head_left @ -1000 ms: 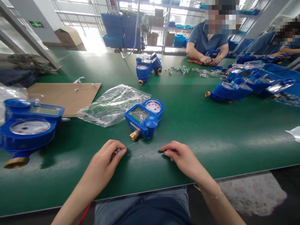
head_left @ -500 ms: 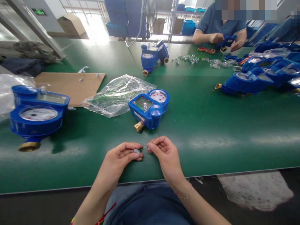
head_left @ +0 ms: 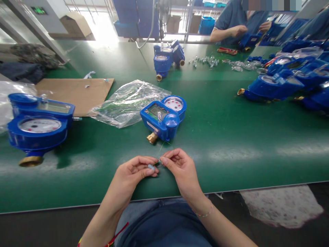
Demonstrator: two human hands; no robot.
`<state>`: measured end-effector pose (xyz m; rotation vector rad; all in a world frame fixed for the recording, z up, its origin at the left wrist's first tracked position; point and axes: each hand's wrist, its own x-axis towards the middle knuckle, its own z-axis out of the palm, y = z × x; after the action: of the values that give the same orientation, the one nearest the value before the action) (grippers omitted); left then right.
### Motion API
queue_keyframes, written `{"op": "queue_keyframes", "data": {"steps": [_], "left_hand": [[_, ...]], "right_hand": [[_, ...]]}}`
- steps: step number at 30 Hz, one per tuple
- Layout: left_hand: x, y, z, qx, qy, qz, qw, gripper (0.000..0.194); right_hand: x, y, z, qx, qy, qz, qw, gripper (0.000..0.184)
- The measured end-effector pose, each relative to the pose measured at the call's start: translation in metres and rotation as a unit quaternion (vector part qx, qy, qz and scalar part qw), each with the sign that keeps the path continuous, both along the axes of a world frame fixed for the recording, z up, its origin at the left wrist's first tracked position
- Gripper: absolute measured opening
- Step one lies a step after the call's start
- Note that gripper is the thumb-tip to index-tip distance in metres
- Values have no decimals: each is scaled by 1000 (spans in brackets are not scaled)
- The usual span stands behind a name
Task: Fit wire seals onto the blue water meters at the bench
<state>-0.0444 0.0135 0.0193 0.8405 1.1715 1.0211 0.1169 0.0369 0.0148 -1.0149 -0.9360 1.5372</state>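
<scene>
A blue water meter [head_left: 163,117] with a brass fitting lies on the green table [head_left: 231,137], just beyond my hands. A thin wire [head_left: 162,146] runs from it down to my fingers. My left hand [head_left: 133,175] pinches a small clear seal piece [head_left: 151,167] between thumb and fingers. My right hand [head_left: 180,168] pinches the wire's end right beside that seal, fingertips nearly touching the left hand's.
A larger blue meter [head_left: 38,125] lies at the left, next to a cardboard sheet [head_left: 74,92] and a clear plastic bag [head_left: 128,103]. More meters [head_left: 167,60] and loose small parts [head_left: 205,62] sit farther back. Several meters [head_left: 282,82] pile at the right, where people work.
A second ago my hands were apart with the wire stretched between them. They came together in front of the meter, and since half a second ago they have hardly moved.
</scene>
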Motion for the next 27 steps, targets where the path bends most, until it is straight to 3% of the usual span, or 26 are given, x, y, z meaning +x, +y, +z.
{"op": "queue_keyframes", "data": {"steps": [11,18,21,27], "left_hand": [[0,-1,0,4,-16,-17,1000,15],[1,3,-1,82,77,14,994,8],[1,4,-2,72,96,14,993,11],[5,4,1,66,75,-4,995,14]], "right_hand": [[-1,0,3,-7,9,10,1000,15],[6,7,4,-31,19,54,998,18],[8,10,6,-42,25,84,995,17],[3,11,9,-67,62,75,993,24]]}}
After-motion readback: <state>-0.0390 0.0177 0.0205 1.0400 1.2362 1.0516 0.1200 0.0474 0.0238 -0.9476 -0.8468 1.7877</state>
